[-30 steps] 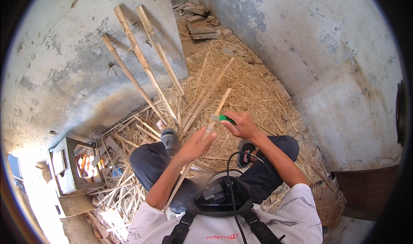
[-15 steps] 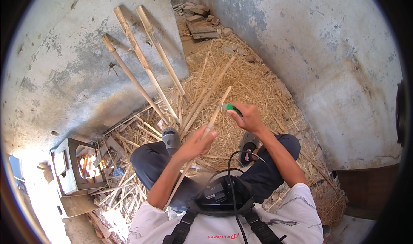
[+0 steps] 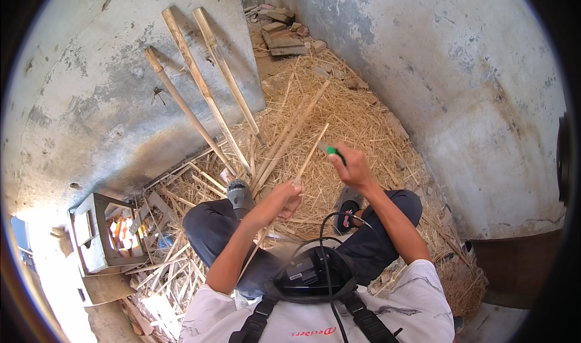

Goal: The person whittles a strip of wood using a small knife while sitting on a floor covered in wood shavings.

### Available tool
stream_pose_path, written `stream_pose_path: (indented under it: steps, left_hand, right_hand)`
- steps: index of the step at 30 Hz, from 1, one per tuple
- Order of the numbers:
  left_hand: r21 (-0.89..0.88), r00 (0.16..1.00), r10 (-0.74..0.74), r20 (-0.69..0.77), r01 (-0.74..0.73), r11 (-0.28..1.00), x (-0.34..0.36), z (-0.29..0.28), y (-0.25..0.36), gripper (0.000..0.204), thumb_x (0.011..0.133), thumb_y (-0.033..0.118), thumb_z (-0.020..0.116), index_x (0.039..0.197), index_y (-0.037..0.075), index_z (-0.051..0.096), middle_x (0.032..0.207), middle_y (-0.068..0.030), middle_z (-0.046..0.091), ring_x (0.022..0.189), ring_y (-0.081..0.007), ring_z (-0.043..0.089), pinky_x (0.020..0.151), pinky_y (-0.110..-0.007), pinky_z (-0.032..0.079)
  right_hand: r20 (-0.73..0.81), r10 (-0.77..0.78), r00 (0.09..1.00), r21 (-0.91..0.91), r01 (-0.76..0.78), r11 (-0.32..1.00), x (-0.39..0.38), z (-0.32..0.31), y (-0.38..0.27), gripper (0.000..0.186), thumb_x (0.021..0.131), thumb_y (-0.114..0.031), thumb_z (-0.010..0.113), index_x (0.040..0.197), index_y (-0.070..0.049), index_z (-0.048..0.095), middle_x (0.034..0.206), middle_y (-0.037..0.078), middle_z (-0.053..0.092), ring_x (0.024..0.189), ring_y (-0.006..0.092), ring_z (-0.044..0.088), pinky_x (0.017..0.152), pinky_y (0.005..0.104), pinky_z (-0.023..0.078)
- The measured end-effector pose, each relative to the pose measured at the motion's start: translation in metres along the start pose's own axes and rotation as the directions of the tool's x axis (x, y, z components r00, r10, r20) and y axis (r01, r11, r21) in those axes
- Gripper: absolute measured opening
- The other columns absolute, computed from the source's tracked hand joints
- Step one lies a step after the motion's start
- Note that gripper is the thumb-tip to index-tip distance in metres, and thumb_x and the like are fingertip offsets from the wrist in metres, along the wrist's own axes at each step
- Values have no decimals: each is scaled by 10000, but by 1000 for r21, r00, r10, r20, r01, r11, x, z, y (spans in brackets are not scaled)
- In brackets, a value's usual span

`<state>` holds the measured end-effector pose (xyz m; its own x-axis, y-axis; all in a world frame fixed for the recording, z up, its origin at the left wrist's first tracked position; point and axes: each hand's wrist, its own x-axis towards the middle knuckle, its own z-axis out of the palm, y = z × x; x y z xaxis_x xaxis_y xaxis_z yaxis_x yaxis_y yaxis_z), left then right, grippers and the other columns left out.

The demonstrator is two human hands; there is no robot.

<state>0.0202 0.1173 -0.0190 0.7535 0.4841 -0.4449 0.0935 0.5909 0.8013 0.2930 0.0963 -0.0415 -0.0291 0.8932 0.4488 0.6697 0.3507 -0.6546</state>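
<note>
Between my legs, my left hand point(image 3: 282, 201) is closed around a thin, pale bamboo strip point(image 3: 311, 152). The strip slants up and away to the right, and its lower part runs back beneath my left forearm. My right hand point(image 3: 353, 166) grips a green-handled knife point(image 3: 333, 152). Its short blade points left, close to the upper part of the strip; I cannot tell whether it touches. The fingers of both hands are wrapped round what they hold.
Three bamboo poles point(image 3: 206, 92) lean on the left wall. Straw-like shavings point(image 3: 351, 119) cover the floor, with longer strips point(image 3: 290, 137) lying on them. Bricks point(image 3: 284, 40) are stacked in the far corner. A wooden box frame point(image 3: 109, 234) stands at left among scattered split sticks point(image 3: 181, 261).
My right hand and knife have shifted slightly right and down, away from the strip. The strip has turned in my left hand and now shows its narrower side.
</note>
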Motion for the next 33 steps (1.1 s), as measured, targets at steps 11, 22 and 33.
stream_pose_path:
  steps: [11,22,33]
  left_hand:
    - [-101,994,-59,91,68,992,4,-2,2,395,1091,488,408,878,157,375,647,48,293,497,-73,251,460,-261,203]
    - [151,995,90,-46,-82,985,10,6,-3,436,1115,542,477,932,151,415,624,65,315,493,-61,287,459,-268,222]
    - [150,995,29,-95,-15,989,11,4,-3,444,1101,509,536,884,151,389,614,58,320,482,-65,283,450,-271,217]
  right_hand:
    - [201,-169,965,28,167,986,-5,22,-19,263,1006,-324,681,1079,-72,661,818,146,715,653,347,699,555,428,524]
    - [213,-112,971,-54,126,991,-1,15,-31,263,995,-344,699,1022,-84,671,794,125,723,649,335,704,550,427,529]
    - [131,-100,986,-120,115,986,1,12,-21,270,1003,-355,696,1058,-92,701,839,124,735,648,325,706,556,421,537]
